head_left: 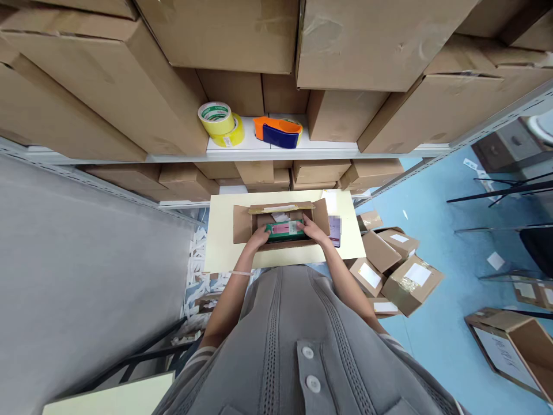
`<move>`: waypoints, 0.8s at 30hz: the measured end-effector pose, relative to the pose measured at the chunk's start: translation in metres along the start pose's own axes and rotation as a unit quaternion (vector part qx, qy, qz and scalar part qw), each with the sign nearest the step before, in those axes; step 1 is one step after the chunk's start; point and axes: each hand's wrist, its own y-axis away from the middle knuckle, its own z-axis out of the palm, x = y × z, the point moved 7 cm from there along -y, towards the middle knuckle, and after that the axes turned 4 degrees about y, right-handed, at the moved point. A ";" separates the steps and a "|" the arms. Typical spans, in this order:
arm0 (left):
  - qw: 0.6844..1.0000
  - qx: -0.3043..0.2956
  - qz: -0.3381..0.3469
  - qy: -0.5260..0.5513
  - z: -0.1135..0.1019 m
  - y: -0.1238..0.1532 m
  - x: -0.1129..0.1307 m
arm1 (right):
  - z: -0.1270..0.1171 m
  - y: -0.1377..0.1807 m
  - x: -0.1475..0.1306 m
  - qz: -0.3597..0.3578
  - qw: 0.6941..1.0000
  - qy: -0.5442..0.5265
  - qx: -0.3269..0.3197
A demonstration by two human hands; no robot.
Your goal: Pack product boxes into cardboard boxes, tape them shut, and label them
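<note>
An open cardboard box (pixel 242 223) sits on a pale yellow table (pixel 222 242) below me. Inside it lies a green packet with a pink label (pixel 284 229). My left hand (pixel 258 237) grips the packet's left end and my right hand (pixel 311 229) grips its right end, both with fingers curled over it inside the box. A small purple-edged card or phone (pixel 334 230) lies on the table just right of the box.
Shelves ahead hold large cardboard boxes, two yellow tape rolls (pixel 220 122) and an orange-and-blue tape dispenser (pixel 279 131). Several sealed parcels (pixel 406 276) lie on the blue floor at right. A grey wall (pixel 86 276) is at left; paper scraps litter the floor beside the table.
</note>
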 end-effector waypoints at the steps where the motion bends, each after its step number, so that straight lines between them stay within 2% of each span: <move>1: 1.000 0.005 0.005 -0.002 -0.002 0.003 0.003 | -0.001 0.001 -0.003 -0.016 1.000 -0.003 0.007; 5: 0.997 0.038 0.064 -0.030 -0.022 0.022 0.013 | -0.020 0.016 -0.011 -0.067 0.995 0.031 0.064; 10: 0.977 0.051 0.187 -0.085 -0.053 0.059 0.013 | -0.065 0.060 -0.016 -0.156 0.969 0.064 0.180; 14: 0.968 0.041 0.214 -0.121 -0.057 0.072 0.004 | -0.087 0.090 -0.007 -0.177 0.944 0.089 0.263; 18: 0.961 0.058 0.232 -0.141 -0.048 0.069 0.006 | -0.082 0.094 0.007 -0.149 0.943 0.087 0.285; 24: 0.958 0.087 0.234 -0.142 -0.044 0.056 0.022 | -0.055 0.084 0.009 -0.136 0.959 0.072 0.237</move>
